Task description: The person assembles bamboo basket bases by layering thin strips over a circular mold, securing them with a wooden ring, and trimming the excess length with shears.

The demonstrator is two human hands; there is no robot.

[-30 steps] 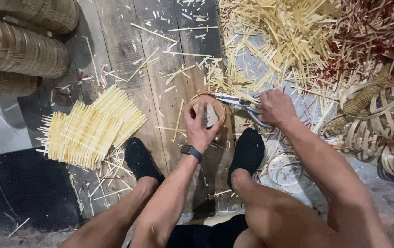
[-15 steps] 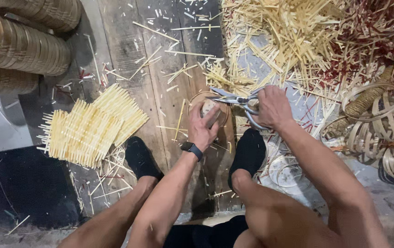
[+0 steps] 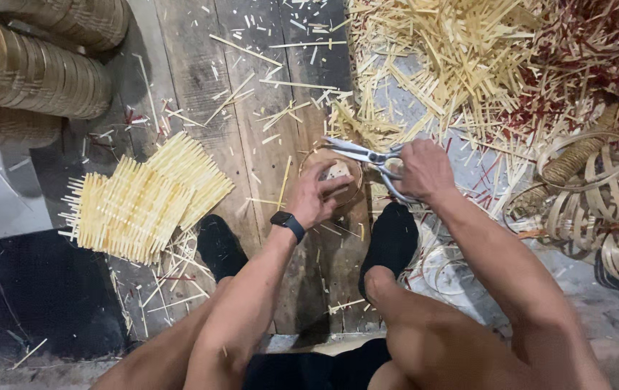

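Note:
My left hand grips a small round woven bamboo piece with a thin hoop rim, held just above the wooden floor between my feet. A dark watch sits on that wrist. My right hand holds metal scissors; the blades are slightly apart and point left over the top edge of the woven piece. Both feet wear black socks.
Square woven bamboo mats lie stacked at the left. Stacks of round baskets stand at the top left. A big heap of cut bamboo strips and reddish strips fills the top right. Coiled bamboo hoops lie at the right.
The scissors have shifted a little to the left over the woven piece. My left hand has turned the piece slightly. The view has moved slightly closer.

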